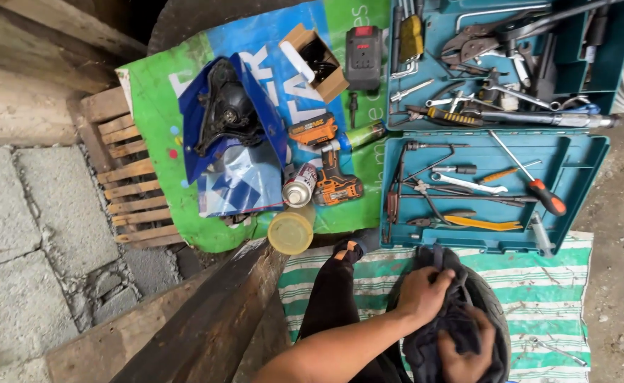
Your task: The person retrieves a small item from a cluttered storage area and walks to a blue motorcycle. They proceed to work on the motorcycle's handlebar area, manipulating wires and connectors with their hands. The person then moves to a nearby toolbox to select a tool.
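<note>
My left hand (425, 291) grips the top of a dark cloth (454, 330) bunched over a round black tyre-like part (493, 305) near the bottom of the head view. My right hand (468, 358) holds the lower part of the same cloth. Both hands sit just below the open teal tool case (574, 159). My leg in dark trousers, with an orange-trimmed shoe (347, 250), stretches across the green-and-white striped mat (546, 284).
The tool case holds wrenches, pliers and a red-handled screwdriver (539, 190). On a green and blue banner (149, 99) lie a blue plastic fairing (230, 117), an orange cordless drill (330, 159), a spray can (300, 186), a yellow lid (291, 232) and a small box (315, 60). Wooden beams (205, 319) lie left.
</note>
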